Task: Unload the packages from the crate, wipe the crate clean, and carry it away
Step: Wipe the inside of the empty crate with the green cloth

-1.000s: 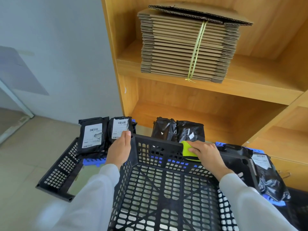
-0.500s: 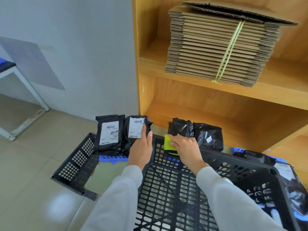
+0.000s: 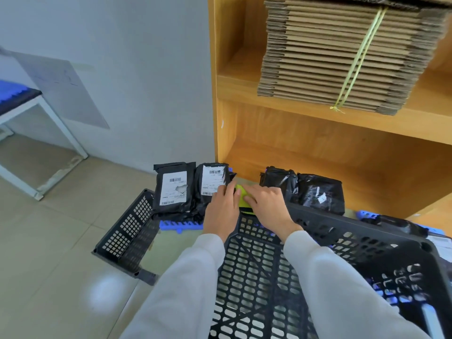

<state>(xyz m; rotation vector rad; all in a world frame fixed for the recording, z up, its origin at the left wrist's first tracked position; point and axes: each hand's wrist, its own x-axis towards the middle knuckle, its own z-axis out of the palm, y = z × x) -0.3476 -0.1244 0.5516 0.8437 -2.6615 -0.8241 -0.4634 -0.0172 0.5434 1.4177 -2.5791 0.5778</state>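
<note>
Item 1: black lattice crate [image 3: 256,277], tipped toward the viewer, its perforated bottom facing the camera and filling the frame from 6 to 4 o'clock. It held no packages.

Item 2: left hand [image 3: 221,211], white-sleeved, gripped the crate's far rim at centre, fingers curled over the edge.

Item 3: right hand [image 3: 267,209], just beside the left, pressed a yellow-green cloth [image 3: 242,195] on the same rim; fingers lay curved over the cloth, and whether they pinched it could not be told.

Item 4: two black packages with white barcode labels [image 3: 175,188], standing side by side at 11 o'clock of the hands, on a blue slatted pallet [image 3: 181,225]. The left hand's fingertips overlapped the nearer label.

Item 5: two glossy black packages without labels facing out [image 3: 315,192], at 1 o'clock of the hands, directly behind the crate rim.

Item 6: further black package [image 3: 401,225] at 3 o'clock, partly hidden by the crate's wall.

Item 7: second black lattice crate [image 3: 127,231] on the tiled floor at 9 o'clock.

Item 8: wooden shelving unit [image 3: 318,133] at 12 to 2 o'clock, carrying a tied bundle of flattened cardboard [image 3: 337,57].

Item 9: white-framed table [image 3: 56,123] at 10 o'clock.
</note>
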